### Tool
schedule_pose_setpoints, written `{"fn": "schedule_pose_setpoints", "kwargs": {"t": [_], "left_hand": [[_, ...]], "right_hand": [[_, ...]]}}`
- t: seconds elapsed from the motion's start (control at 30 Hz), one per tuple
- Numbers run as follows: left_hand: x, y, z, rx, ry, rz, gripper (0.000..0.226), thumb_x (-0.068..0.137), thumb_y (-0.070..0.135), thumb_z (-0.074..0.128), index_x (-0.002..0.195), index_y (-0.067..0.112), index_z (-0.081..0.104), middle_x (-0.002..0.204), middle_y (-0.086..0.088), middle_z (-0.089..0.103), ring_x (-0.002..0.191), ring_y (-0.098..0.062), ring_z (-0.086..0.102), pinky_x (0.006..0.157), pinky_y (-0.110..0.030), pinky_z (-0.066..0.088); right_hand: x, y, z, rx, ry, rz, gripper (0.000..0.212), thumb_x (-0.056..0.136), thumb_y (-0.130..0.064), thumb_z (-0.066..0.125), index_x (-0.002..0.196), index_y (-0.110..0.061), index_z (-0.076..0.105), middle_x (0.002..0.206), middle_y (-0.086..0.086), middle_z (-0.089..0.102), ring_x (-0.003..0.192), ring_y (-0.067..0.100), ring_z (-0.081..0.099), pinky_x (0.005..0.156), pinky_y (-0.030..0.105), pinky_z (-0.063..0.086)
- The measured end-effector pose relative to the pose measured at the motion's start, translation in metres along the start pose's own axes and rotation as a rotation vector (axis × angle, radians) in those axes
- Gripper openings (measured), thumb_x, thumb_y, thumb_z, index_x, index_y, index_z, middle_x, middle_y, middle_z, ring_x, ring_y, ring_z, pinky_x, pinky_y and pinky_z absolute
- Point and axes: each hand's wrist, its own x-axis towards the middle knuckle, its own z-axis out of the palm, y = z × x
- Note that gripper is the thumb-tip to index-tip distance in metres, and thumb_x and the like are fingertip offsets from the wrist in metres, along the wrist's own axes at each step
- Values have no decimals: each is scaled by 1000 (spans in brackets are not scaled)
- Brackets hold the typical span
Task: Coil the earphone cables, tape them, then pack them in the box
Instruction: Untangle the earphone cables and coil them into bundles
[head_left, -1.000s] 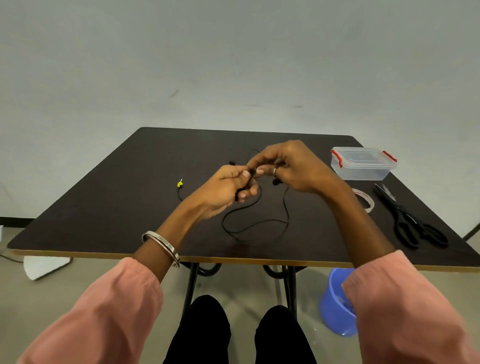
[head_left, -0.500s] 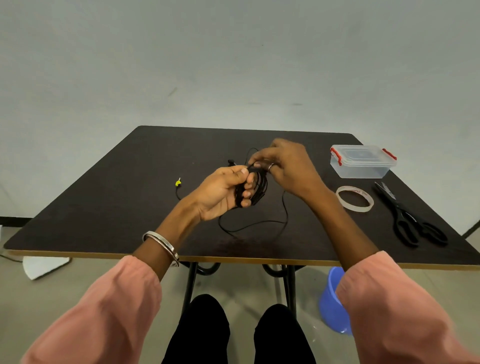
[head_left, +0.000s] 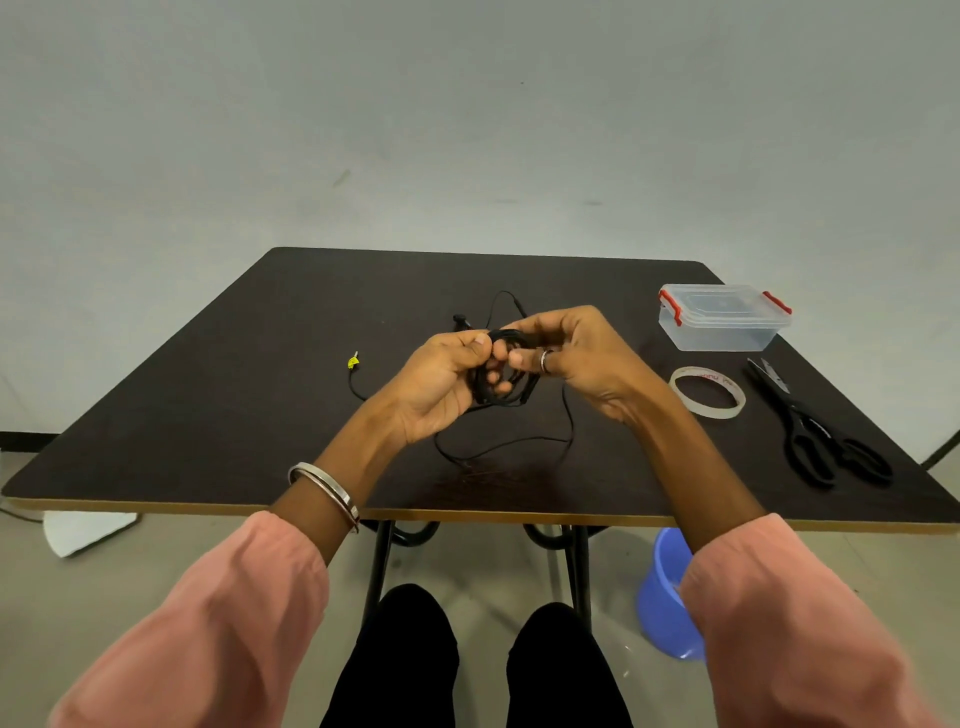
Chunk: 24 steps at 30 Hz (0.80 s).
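Note:
A black earphone cable (head_left: 506, 397) is partly wound into a small coil held above the middle of the dark table (head_left: 208, 405). My left hand (head_left: 447, 384) grips the coil from the left, thumb on top. My right hand (head_left: 576, 358) pinches the cable at the coil's upper right. A loose loop of cable trails down onto the table below the hands. Its yellow-tipped plug (head_left: 353, 361) lies to the left, and an earbud (head_left: 460, 318) shows behind the hands. A clear plastic box (head_left: 722, 317) with red latches, lid on, stands at the far right.
A roll of clear tape (head_left: 706, 392) lies flat right of my right hand. Black scissors (head_left: 815, 434) lie near the table's right edge. A blue bucket (head_left: 667, 597) stands on the floor under the table's near right edge.
More cable has been wound into the coil, and the loose loop on the table has shrunk. My right hand has circled round the coil and come back to its top.

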Motion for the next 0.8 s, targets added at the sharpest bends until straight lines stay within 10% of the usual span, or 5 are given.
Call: {"fn": "schedule_pose_setpoints", "kwargs": {"t": [0.2,0.3,0.6,0.8], "left_hand": [[2,-5,5,604,201,107,24,98,10,51,83,13,69,73,10,68,65,5,57,67,-17,44],[3,-10,2,878,311,200,13,93,21,61,89,15,72,77,2,68,73,-8,59,72,-40,54],[2,-13,11,1067,489,389,12,91,17,64,90,10,73,71,-1,69,63,-12,62,66,-29,54],[2,-11,3,1076,488,482,12,91,16,62,85,12,72,70,-1,70,66,-10,64,64,-13,45]], "right_hand": [[7,14,-2,-302,111,102,13,86,-3,63,85,-8,75,83,15,73,78,17,64,78,39,54],[6,18,2,-425,137,107,12,88,-7,62,85,-11,72,84,14,71,78,17,60,72,36,49],[2,12,9,210,186,221,17,90,7,54,90,-2,68,80,12,69,70,20,67,65,32,56],[2,18,-3,539,-50,322,33,91,-15,51,122,-11,63,79,-3,60,81,12,57,86,46,42]]}}
